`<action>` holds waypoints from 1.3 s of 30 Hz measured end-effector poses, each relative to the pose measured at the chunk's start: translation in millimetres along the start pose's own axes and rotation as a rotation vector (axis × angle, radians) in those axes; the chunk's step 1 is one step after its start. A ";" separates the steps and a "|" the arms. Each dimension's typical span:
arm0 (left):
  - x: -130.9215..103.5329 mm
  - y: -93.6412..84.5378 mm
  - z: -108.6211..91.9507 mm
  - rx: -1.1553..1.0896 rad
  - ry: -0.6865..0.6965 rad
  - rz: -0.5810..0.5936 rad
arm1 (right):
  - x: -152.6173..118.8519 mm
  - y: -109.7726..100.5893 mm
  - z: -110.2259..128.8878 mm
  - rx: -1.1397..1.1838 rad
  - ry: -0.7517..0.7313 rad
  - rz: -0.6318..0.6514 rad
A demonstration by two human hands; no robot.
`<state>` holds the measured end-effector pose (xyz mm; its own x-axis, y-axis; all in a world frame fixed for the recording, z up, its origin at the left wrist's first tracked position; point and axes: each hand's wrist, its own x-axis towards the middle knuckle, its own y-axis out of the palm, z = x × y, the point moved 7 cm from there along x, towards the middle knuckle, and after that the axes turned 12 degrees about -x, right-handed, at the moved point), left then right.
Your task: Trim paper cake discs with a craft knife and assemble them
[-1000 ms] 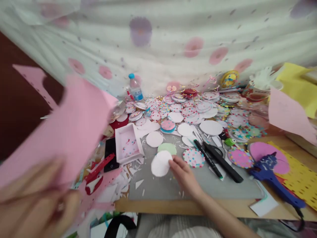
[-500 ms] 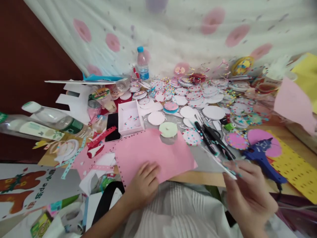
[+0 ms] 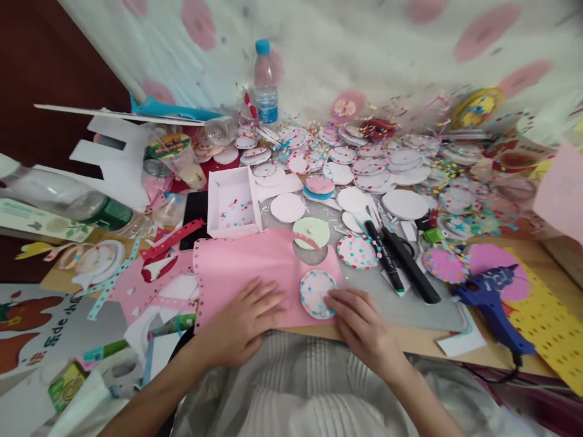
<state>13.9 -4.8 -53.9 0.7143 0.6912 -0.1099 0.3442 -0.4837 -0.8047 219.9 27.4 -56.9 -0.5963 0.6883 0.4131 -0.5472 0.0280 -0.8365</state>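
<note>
My left hand (image 3: 246, 318) lies with spread fingers on a pink sheet (image 3: 241, 261) at the table's front edge. The sheet has a round hole near its right side. On its right part sits a white disc with blue and red dots (image 3: 317, 294), and my right hand (image 3: 359, 318) holds the disc's right edge between fingers and thumb. A pale green disc (image 3: 311, 233) lies partly over the hole. Behind my right hand is another dotted disc (image 3: 357, 251), beside a green-ended marker (image 3: 385, 258).
Behind the sheet stand an open white box (image 3: 234, 200) and many piled discs, with a water bottle (image 3: 266, 85) at the back. A blue glue gun (image 3: 496, 309) lies at the right. Paper scraps (image 3: 155, 276) and plastic bottles are at the left.
My right hand has moved left and down from over the table's right part onto the pink sheet, with the dotted disc now flat there. The camera view has shifted. My left hand's fingers are more spread.
</note>
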 end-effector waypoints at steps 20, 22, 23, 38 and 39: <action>66.3 7.7 9.6 0.016 -0.168 -0.259 | -3.9 -58.1 -16.7 0.122 0.091 -0.160; 66.4 5.5 12.5 0.039 -0.158 -0.235 | -0.9 -55.2 -20.5 0.132 0.130 -0.093; 66.8 4.2 14.2 0.053 -0.152 -0.227 | 0.9 -49.5 -20.5 0.137 0.135 -0.045; 95.8 -15.5 43.4 0.110 -0.040 -0.109 | 37.4 7.2 -10.2 0.313 0.190 -0.078; 97.7 -17.1 44.7 0.106 -0.029 -0.102 | 38.6 7.2 -10.8 0.348 0.199 -0.073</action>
<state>50.5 95.0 -76.9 0.6601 0.7501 -0.0398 0.3468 -0.3513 -0.8697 199.3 62.0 -50.8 -0.4419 0.8215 0.3603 -0.7704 -0.1418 -0.6215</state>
